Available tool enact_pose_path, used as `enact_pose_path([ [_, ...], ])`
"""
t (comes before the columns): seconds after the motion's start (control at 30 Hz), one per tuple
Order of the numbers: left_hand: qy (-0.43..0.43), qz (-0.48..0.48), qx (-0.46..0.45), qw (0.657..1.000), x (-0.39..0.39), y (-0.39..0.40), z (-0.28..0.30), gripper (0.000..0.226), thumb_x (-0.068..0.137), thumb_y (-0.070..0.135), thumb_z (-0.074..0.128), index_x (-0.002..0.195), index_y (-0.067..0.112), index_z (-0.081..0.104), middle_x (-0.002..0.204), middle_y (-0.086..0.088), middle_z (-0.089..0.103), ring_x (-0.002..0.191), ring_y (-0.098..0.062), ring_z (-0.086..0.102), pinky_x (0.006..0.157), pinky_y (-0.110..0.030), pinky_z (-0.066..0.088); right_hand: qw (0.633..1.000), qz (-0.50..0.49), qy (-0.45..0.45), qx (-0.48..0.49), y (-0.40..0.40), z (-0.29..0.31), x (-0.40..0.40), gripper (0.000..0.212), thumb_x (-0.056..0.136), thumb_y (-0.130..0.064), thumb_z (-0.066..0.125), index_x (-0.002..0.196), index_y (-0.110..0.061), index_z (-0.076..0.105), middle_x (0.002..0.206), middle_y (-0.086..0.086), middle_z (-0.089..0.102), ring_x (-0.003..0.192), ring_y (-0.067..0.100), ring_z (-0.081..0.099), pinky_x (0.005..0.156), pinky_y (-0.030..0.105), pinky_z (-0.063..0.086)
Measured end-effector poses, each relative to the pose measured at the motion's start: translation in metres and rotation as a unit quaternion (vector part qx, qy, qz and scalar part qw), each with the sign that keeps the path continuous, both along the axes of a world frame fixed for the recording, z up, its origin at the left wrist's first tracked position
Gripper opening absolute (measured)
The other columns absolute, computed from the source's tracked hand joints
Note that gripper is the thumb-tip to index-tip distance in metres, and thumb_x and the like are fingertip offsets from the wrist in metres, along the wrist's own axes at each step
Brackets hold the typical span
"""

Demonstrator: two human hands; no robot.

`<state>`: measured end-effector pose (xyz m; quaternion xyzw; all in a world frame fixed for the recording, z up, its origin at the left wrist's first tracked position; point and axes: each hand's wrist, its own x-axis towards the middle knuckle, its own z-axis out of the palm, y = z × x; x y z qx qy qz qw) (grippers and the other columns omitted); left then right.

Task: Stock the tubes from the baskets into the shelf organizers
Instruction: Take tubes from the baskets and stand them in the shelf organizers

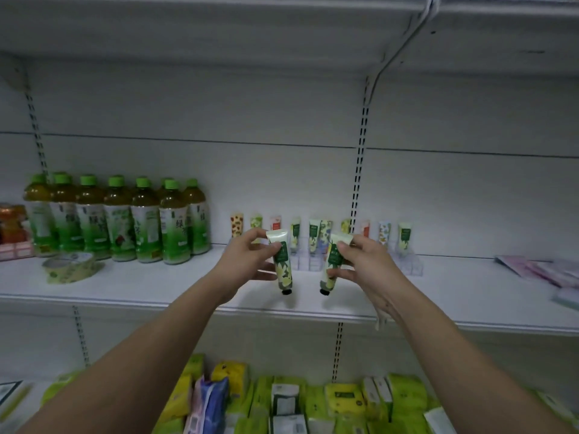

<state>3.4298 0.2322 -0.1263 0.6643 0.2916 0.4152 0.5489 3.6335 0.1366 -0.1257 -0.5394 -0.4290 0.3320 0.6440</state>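
My left hand (247, 261) pinches a green-and-cream tube (282, 264), cap down, above the white shelf (156, 283). My right hand (360, 261) pinches a second matching tube (332, 264), also cap down. Both tubes hang just in front of the clear shelf organizers (410, 267). A row of several tubes (313, 233) with varied prints stands upright in those organizers at the back of the shelf. No basket is in view.
Green tea bottles (125, 217) crowd the shelf's left side, with a tape roll (70, 266) in front of them. Pink packets (545, 270) lie at the far right. The lower shelf holds yellow and green packages (313, 402). Another shelf (282, 26) hangs overhead.
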Motion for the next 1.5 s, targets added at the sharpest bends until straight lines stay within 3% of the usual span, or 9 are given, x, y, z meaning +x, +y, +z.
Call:
enact_pose_path([
  [0.07, 0.009, 0.005, 0.015, 1.0, 0.008, 0.012, 0.003, 0.012, 0.092, 0.01, 0.063, 0.102, 0.006, 0.061, 0.104, -0.02, 0.064, 0.088, -0.031, 0.07, 0.074, -0.046, 0.06, 0.999, -0.028, -0.035, 0.01, 0.012, 0.003, 0.012, 0.029, 0.098, -0.014, 0.057, 0.1, 0.015, 0.054, 0.101, 0.015, 0.05, 0.076, 0.02, 0.063, 0.071, 0.029, 0.058],
  [0.13, 0.015, 0.018, 0.033, 0.999, 0.017, 0.026, 0.005, 0.01, 0.091, 0.009, 0.063, 0.101, 0.007, 0.062, 0.106, -0.02, 0.061, 0.091, -0.031, 0.07, 0.073, -0.045, 0.06, 0.996, -0.064, -0.062, 0.022, 0.024, 0.006, 0.023, 0.021, 0.097, -0.013, 0.059, 0.091, 0.006, 0.061, 0.097, 0.014, 0.054, 0.081, 0.019, 0.06, 0.066, 0.024, 0.056],
  [0.27, 0.004, 0.046, 0.061, 0.997, 0.037, 0.063, 0.014, 0.021, 0.091, 0.006, 0.063, 0.11, 0.013, 0.061, 0.104, -0.02, 0.061, 0.088, -0.034, 0.07, 0.071, -0.042, 0.061, 0.988, -0.125, -0.07, 0.064, 0.053, 0.013, 0.046, 0.009, 0.094, -0.008, 0.062, 0.101, -0.009, 0.068, 0.1, 0.014, 0.066, 0.085, 0.022, 0.065, 0.063, 0.022, 0.057],
  [0.53, -0.002, 0.1, 0.101, 0.99, 0.089, 0.147, 0.023, 0.011, 0.086, 0.005, 0.07, 0.096, 0.009, 0.069, 0.095, -0.012, 0.069, 0.082, -0.026, 0.072, 0.078, -0.034, 0.06, 0.973, -0.19, -0.108, 0.074, 0.117, 0.017, 0.085, 0.007, 0.096, -0.01, 0.061, 0.098, -0.014, 0.066, 0.099, 0.008, 0.067, 0.078, 0.029, 0.071, 0.048, 0.016, 0.049],
  [0.6, 0.008, 0.121, 0.121, 0.985, 0.104, 0.162, 0.026, 0.011, 0.085, 0.006, 0.071, 0.094, 0.011, 0.071, 0.094, -0.008, 0.07, 0.082, -0.021, 0.072, 0.076, -0.028, 0.059, 0.97, -0.194, -0.116, 0.088, 0.131, 0.017, 0.091, 0.01, 0.096, -0.008, 0.059, 0.095, -0.016, 0.066, 0.099, 0.008, 0.064, 0.08, 0.029, 0.07, 0.053, 0.015, 0.052],
  [0.73, 0.007, 0.143, 0.139, 0.98, 0.128, 0.185, 0.032, 0.015, 0.081, 0.004, 0.075, 0.083, 0.018, 0.07, 0.085, -0.007, 0.07, 0.08, -0.021, 0.071, 0.075, -0.028, 0.06, 0.969, -0.189, -0.128, 0.093, 0.156, 0.022, 0.104, 0.011, 0.096, -0.009, 0.06, 0.095, -0.016, 0.068, 0.096, 0.006, 0.065, 0.068, 0.018, 0.068, 0.074, 0.032, 0.061],
  [0.9, 0.062, 0.14, 0.182, 0.971, 0.152, 0.202, 0.027, 0.018, 0.081, 0.002, 0.074, 0.093, 0.016, 0.071, 0.087, -0.006, 0.066, 0.078, -0.023, 0.07, 0.076, -0.03, 0.06, 0.971, -0.179, -0.119, 0.103, 0.179, 0.024, 0.115, 0.009, 0.095, -0.008, 0.062, 0.1, -0.009, 0.07, 0.097, 0.01, 0.065, 0.072, 0.016, 0.066, 0.074, 0.034, 0.062],
  [1.13, 0.182, 0.178, 0.292, 0.922, 0.165, 0.218, 0.019, 0.02, 0.081, 0.017, 0.076, 0.101, 0.017, 0.075, 0.084, 0.003, 0.068, 0.078, -0.007, 0.063, 0.059, 0.001, 0.037, 0.975, -0.148, -0.118, 0.113, 0.192, 0.02, 0.122, 0.011, 0.094, -0.007, 0.063, 0.103, -0.009, 0.069, 0.096, 0.011, 0.065, 0.074, 0.02, 0.069, 0.068, 0.026, 0.06],
  [1.5, 0.232, 0.157, 0.349, 0.894, 0.167, 0.218, 0.017, 0.021, 0.085, 0.018, 0.072, 0.106, 0.016, 0.073, 0.095, 0.0, 0.071, 0.089, -0.012, 0.063, 0.088, -0.022, 0.049, 0.98, -0.135, -0.101, 0.103, 0.193, 0.011, 0.12, 0.011, 0.094, -0.005, 0.062, 0.094, -0.014, 0.069, 0.1, 0.016, 0.068, 0.074, 0.022, 0.071, 0.075, 0.035, 0.062],
])
